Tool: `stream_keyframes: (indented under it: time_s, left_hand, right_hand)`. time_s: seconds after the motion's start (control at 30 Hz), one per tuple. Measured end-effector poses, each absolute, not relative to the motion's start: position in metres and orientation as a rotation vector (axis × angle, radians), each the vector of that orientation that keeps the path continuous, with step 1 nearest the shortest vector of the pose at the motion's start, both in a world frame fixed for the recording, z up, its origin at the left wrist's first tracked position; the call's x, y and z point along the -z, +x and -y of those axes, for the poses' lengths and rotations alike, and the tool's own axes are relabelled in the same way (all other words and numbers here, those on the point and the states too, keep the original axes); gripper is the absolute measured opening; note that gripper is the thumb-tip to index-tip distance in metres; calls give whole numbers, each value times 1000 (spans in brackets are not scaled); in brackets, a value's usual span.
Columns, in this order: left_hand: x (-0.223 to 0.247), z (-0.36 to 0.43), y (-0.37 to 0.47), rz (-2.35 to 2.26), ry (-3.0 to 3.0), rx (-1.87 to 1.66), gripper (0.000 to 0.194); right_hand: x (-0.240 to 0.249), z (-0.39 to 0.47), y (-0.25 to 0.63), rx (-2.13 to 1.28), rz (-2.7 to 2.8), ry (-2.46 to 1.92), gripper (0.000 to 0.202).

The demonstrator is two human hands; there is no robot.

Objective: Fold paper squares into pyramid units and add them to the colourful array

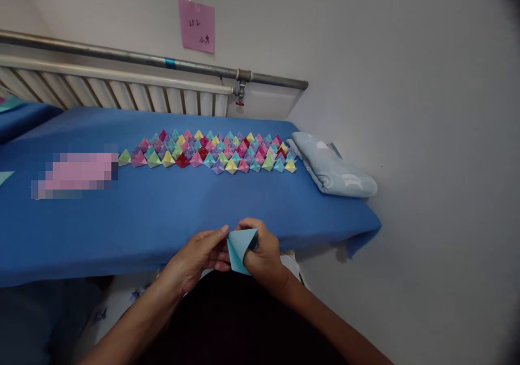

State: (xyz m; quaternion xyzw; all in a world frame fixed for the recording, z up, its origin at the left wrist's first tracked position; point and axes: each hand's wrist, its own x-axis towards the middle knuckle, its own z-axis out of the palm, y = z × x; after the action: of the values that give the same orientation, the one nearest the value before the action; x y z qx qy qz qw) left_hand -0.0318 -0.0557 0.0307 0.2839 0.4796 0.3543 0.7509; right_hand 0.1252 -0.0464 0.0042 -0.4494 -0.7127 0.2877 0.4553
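So the teal paper is being held up just past the near edge of the blue cloth, right in front of the wearer's lap, probably because that spot is giving both forearms an easy angle. The right hand is doing the real holding: its grip is closing on the folded sheet, thumb tucking into the fold and fingers sitting behind, which I'm guessing is stopping the thin paper from springing open. The left hand is hovering at the other side, thumb by the upper left corner and fingertips along that edge, likely steadying it; can't tell whether that grip is actually pinching anything. Further back, the little folded paper pieces are standing in tight, many-coloured rows, and I'd bet the close packing is saving space and making the lot easy to look over. A folded pale blue blanket is sitting at the right end beside them, seemingly parked out of the way. Something pink is lying at the left end, but it's too pixelated to make out.
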Motion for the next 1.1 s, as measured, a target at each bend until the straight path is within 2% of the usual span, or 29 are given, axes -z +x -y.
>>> stream_keyframes:
  time_s: [0.47, 0.8, 0.97, 1.1]
  left_hand:
    - [-27, 52, -38, -1042, 552, -764, 34]
    - [-31, 50, -44, -1079, 510, -778, 26]
    - [-31, 50, -46, -1110, 508, -773, 25]
    - [-31, 50, -47, -1143, 538, -774, 27]
  right_hand:
    - [-7, 46, 129, -518, 1994, -997, 17]
    - [-3, 41, 130, -534, 2026, -790, 29]
    - [-3, 41, 130, -560, 2050, -790, 30]
    - [-3, 41, 131, -452, 2108, -757, 29]
